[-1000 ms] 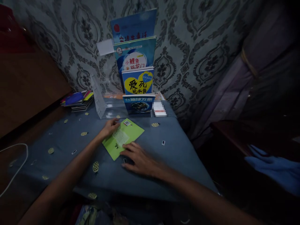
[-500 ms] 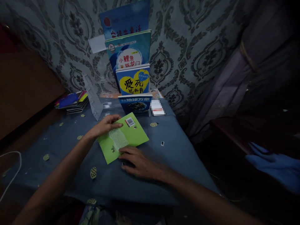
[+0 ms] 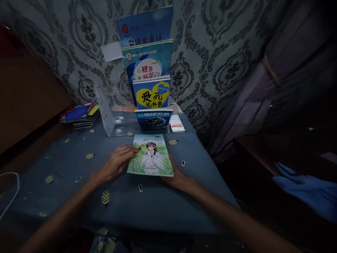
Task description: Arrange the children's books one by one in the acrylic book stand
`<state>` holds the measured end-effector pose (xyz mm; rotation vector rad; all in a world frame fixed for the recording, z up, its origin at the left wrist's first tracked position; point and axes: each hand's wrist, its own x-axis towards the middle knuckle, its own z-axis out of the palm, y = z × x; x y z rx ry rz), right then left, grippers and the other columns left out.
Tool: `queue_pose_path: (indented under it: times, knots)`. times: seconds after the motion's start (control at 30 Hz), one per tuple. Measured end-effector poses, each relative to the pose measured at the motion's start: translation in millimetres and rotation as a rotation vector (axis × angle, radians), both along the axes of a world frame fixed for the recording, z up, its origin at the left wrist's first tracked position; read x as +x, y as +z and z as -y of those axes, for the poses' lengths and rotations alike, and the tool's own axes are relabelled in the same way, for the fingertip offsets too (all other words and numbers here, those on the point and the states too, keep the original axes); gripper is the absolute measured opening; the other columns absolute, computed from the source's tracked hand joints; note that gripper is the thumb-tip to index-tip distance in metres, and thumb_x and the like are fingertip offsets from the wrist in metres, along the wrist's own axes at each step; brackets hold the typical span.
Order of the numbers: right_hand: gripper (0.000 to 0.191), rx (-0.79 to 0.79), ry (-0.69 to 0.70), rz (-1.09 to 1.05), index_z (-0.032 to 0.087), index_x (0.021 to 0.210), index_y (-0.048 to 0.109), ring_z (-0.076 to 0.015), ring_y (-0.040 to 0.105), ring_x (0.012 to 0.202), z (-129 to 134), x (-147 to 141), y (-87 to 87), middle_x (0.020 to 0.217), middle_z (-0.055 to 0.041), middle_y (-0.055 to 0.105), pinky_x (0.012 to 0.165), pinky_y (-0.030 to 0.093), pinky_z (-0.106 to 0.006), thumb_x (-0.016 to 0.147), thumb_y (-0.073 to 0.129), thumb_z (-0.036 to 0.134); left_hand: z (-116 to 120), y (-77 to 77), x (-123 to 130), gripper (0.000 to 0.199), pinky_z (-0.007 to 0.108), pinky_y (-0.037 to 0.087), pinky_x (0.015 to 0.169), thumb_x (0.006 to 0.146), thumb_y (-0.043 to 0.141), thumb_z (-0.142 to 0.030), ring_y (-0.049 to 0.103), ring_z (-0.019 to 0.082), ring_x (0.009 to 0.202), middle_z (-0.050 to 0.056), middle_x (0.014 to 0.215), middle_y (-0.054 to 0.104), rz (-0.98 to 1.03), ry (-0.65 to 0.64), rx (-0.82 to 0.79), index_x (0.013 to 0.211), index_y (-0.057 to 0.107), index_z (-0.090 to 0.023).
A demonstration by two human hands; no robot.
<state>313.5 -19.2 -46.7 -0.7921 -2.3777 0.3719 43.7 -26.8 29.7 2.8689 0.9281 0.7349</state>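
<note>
A thin paperback book (image 3: 151, 162) with an illustrated green cover faces up in front of me. My left hand (image 3: 121, 159) is closed on its left edge, fingertips over the cover. My right hand (image 3: 177, 176) supports the lower right side from behind, its fingers mostly hidden under the book. Just beyond stands a clear acrylic tiered rack (image 3: 105, 116). In its right column several books lean upright, from a blue book with a globe (image 3: 154, 121) in front, past a blue-and-yellow book (image 3: 152, 95), up to a tall blue book (image 3: 146, 26) at the back.
A stack of thin books (image 3: 83, 114) lies at the table's left rear. A blurred-out white item (image 3: 177, 123) sits right of the rack. Patterned wallpaper (image 3: 216, 63) rises behind the blue tablecloth (image 3: 184, 203), with a tied curtain (image 3: 265, 84) and blue cloth (image 3: 302, 186) to the right.
The book has been turned over from its plain green back to its illustrated front and straightened. My right hand has moved from on top to its right side and underneath.
</note>
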Motion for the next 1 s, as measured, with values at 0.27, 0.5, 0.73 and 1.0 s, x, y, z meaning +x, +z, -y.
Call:
queue_pose_path:
  times: [0.27,0.5,0.73,1.0]
  knots:
    - [0.055,-0.121,-0.174,0.192,0.026,0.139,0.06,-0.0341,0.042,0.145,-9,21,8.2,0.149,-0.0127,0.056,0.116,0.029,-0.07,0.089,0.049,0.007,-4,-26.7,-9,0.033,0.047,0.046,0.109,0.1,0.042,-0.013,0.061,0.023,0.123,0.01,0.128,0.067,-0.262,0.121,-0.109,0.124,0.062,-0.022]
    - [0.039,-0.148,-0.309,-0.067,0.022,0.128,0.069,-0.0302,0.057,0.133,-36,36,-17.0,0.135,-0.0123,0.067,0.108,0.05,-0.057,0.1,0.041,0.027,-43,-41.4,-4,0.038,0.045,0.05,0.106,0.104,0.041,-0.031,0.059,0.026,0.128,0.014,0.14,0.061,-0.257,0.204,-0.098,0.135,0.057,-0.017]
    - [0.046,-0.123,-0.429,0.048,0.011,0.135,0.061,-0.0342,0.051,0.138,-38,15,-8.3,0.141,-0.0199,0.06,0.114,0.042,-0.056,0.101,0.04,0.035,-81,-55.5,5,0.034,0.046,0.05,0.107,0.101,0.046,-0.027,0.059,0.029,0.126,0.017,0.133,0.063,-0.233,0.234,-0.022,0.129,0.059,-0.013]
    - [0.048,-0.055,-0.509,0.205,0.011,0.143,0.052,-0.032,0.049,0.139,-40,6,-11.9,0.148,-0.0188,0.055,0.114,0.042,-0.054,0.102,0.035,0.032,-94,-72.2,11,0.035,0.048,0.05,0.107,0.102,0.04,-0.022,0.06,0.028,0.122,0.016,0.127,0.064,-0.032,0.224,0.007,0.129,0.061,-0.014]
